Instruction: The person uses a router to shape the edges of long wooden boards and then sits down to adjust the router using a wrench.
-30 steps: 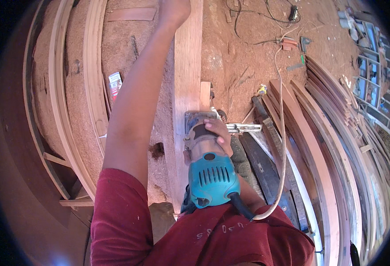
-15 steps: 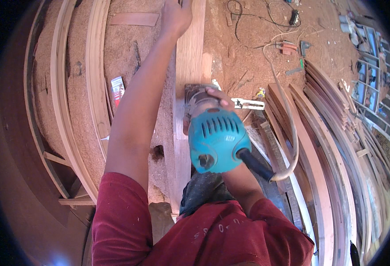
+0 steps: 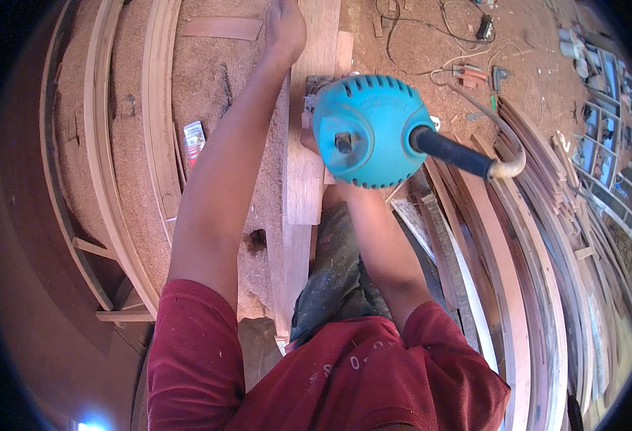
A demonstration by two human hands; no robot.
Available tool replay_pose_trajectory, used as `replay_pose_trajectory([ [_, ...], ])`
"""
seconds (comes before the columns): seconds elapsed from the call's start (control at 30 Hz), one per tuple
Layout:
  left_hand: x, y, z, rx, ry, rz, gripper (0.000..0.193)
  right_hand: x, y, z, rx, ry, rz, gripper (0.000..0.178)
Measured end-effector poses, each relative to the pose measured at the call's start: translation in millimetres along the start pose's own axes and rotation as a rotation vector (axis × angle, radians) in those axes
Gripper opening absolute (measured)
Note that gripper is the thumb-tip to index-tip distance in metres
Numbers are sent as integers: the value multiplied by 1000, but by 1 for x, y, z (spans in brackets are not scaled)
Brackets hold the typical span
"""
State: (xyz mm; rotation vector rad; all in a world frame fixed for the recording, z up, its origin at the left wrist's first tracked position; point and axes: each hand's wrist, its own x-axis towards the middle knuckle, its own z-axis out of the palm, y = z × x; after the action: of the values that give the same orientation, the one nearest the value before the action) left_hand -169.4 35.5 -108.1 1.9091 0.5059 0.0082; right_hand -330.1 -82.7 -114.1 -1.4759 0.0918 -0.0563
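A teal router [image 3: 373, 133] stands on a pale wooden board [image 3: 303, 194]. My right hand [image 3: 309, 133] is wrapped around its lower body; the motor housing hides most of that hand, and a few fingers show at the left side. The router's dark base [image 3: 317, 85] rests on the board, and its thick black cord sleeve points to the right. Farther up, my left hand [image 3: 287, 32] lies at the board's left edge. Its fingers are cut off by the top of the picture, so their grip cannot be seen.
Long curved wooden strips [image 3: 100, 136] lie at the left over sawdust. More strips [image 3: 517, 287] are stacked at the right. The pale cable [image 3: 520, 154] loops right of the router. A drill [image 3: 499, 75] and a black power plug [image 3: 484, 29] lie on the sawdust-covered ground.
The router and my right hand have moved away from me along the board, uncovering its near end. The cable has swung right. My left hand has stayed near the same place.
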Motion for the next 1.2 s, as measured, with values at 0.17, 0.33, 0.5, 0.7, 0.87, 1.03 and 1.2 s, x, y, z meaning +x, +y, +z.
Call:
replay_pose_trajectory([
  [0.17,-1,-2,0,-177,-45,173,66,35,11,0,-801,-182,-370,16],
  [0.33,2,-5,-1,-352,-119,245,61,69,9,5,-735,-170,-431,18],
  [0.5,-2,4,4,-194,-57,252,67,98,-5,17,-303,10,-428,28],
  [0.7,6,-28,-2,-214,-95,154,65,141,-10,35,-305,163,-659,36],
  [0.87,-9,9,1,2,-58,235,61,182,-12,25,-351,263,-755,43],
  [1.03,-5,28,-3,11,-53,97,56,216,-19,33,-342,301,-780,49],
  [1.2,3,20,-3,4,-77,108,56,256,-18,41,-129,263,-720,66],
])
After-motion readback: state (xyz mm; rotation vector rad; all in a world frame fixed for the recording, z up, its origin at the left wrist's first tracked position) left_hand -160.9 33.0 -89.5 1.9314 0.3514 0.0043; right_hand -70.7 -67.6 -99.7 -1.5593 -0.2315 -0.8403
